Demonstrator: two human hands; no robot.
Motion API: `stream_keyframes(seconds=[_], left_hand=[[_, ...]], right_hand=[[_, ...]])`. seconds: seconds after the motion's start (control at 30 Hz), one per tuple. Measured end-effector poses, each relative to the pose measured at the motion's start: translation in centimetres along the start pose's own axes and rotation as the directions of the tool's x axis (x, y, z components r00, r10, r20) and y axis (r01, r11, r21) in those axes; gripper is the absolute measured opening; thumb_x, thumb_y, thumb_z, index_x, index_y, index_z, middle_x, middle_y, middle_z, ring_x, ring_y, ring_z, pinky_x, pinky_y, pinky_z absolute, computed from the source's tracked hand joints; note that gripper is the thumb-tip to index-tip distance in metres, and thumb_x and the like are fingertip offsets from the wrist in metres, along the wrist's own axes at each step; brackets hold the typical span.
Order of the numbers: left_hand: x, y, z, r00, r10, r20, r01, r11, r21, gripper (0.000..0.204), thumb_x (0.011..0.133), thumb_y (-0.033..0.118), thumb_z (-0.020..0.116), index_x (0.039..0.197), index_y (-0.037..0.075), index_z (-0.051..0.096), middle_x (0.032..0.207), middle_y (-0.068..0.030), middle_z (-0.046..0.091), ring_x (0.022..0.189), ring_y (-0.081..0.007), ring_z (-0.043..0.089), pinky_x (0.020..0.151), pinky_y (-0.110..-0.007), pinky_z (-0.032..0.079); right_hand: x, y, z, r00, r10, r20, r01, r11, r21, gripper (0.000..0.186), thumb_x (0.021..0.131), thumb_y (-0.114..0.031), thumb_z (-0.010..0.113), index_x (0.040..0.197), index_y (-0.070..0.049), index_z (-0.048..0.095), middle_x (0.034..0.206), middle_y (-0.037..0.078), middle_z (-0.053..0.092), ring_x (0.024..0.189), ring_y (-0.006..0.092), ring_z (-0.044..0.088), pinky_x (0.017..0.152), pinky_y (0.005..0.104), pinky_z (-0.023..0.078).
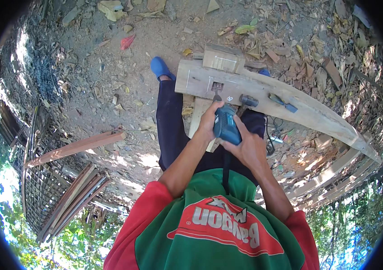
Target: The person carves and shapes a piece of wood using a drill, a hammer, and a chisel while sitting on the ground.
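Note:
A teal power tool, seemingly a drill, is held between both my hands. My left hand is closed round its front end, the thumb near the bit. My right hand wraps the rear of its body. The flat grey bit points at a squarish hole in a long, curved timber; whether it touches the wood cannot be made out. Pale marking lines run beside the hole. On the timber lie a hammer, its handle partly hidden, and a chisel-like tool with a blue end.
A thick wooden block rests against the timber's far edge. A dark cord hangs at my right knee. My left foot wears a blue shoe. A reddish plank and stacked boards lie left, among leaves and wood chips.

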State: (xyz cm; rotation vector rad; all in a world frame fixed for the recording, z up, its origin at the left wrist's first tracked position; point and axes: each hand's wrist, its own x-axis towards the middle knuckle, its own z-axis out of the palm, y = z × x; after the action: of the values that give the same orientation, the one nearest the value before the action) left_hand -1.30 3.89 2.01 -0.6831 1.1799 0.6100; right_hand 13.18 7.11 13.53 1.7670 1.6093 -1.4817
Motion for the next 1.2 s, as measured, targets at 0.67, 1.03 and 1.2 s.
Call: stream_keyframes(seconds=[0.67, 1.03, 1.2], left_hand=[[-3.3, -4.4, 4.2, 0.996, 0.008, -0.085, 0.002, 0.993, 0.119, 0.029, 0.087, 0.030, 0.070, 0.097, 0.004, 0.064, 0.082, -0.0089, 0.068, 0.066, -0.0189, 0.068, 0.064, -0.033, 0.058], [-4.0, -5.3, 4.6, 0.987, 0.010, -0.163, 0.011, 0.992, 0.124, 0.028, 0.086, 0.028, 0.072, 0.097, 0.003, 0.063, 0.080, -0.0088, 0.068, 0.066, -0.0185, 0.068, 0.063, -0.033, 0.058], [-4.4, -4.0, 3.5, 0.989, -0.070, -0.132, 0.079, 0.995, 0.064, 0.032, 0.084, 0.032, 0.074, 0.094, 0.004, 0.065, 0.079, -0.0081, 0.068, 0.064, -0.0185, 0.067, 0.062, -0.034, 0.058]], right_hand=[[-5.2, 3.7, -1.9, 0.997, 0.067, -0.028, -0.062, 0.987, 0.146, 0.089, 0.070, -0.047, 0.083, 0.144, -0.011, 0.048, 0.095, 0.022, 0.071, 0.083, 0.0368, 0.071, 0.074, 0.0424, 0.057], [-6.4, 4.6, -1.6, 0.998, 0.067, -0.022, -0.060, 0.972, 0.228, 0.091, 0.070, -0.050, 0.082, 0.146, -0.013, 0.047, 0.092, 0.021, 0.072, 0.081, 0.0375, 0.072, 0.073, 0.0430, 0.058], [-6.1, 2.6, -1.5, 0.998, 0.066, -0.007, -0.064, 0.978, 0.196, 0.091, 0.072, -0.050, 0.080, 0.146, -0.010, 0.046, 0.087, 0.023, 0.072, 0.076, 0.0375, 0.072, 0.068, 0.0436, 0.058]])
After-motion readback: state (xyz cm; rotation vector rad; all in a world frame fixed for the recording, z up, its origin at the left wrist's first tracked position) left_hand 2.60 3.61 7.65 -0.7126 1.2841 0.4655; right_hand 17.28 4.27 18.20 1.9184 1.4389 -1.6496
